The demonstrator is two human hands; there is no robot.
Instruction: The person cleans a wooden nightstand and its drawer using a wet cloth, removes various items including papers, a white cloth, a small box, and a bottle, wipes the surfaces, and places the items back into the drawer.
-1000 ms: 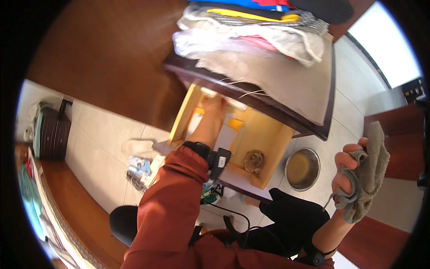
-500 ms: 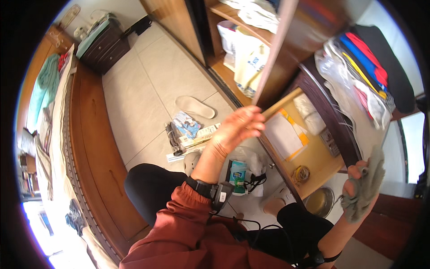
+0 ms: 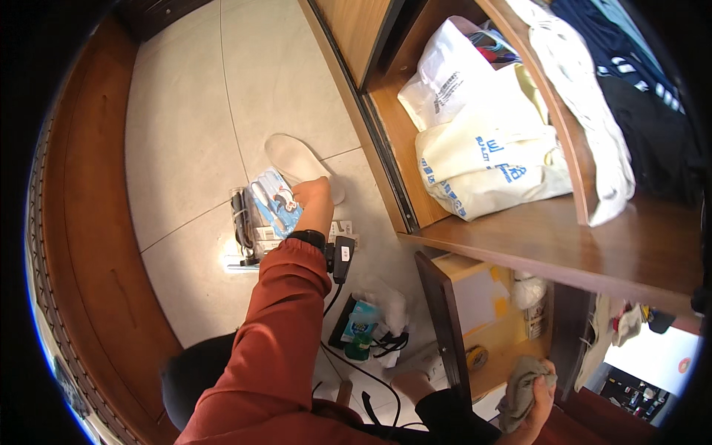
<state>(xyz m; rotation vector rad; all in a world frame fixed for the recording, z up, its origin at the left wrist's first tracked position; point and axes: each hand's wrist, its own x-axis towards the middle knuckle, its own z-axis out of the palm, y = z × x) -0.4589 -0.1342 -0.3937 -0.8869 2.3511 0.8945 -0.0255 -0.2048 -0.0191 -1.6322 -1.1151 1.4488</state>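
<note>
My left hand reaches down to the floor, fingers curled at the right edge of a flat blue-and-white printed packet. Beneath and beside the packet lie a folded black cable-like item and some pale printed boxes, partly covered. A beige slipper rests just beyond the hand. Low on the right, my right hand is closed round a crumpled grey-green cloth, beside the pulled-out drawer. Inside the drawer are white paper, a roll of yellow tape and a white bundle.
An open cupboard on the right holds a cream bag, a white plastic bag and clothes. The wooden bed side runs along the left. Near my feet are a green-and-blue packet, clear plastic and black cables.
My left hand has gone from beside the cupboard door down to the blue packet on the floor. My right hand keeps the cloth. The view has shifted, showing more of the cupboard.
</note>
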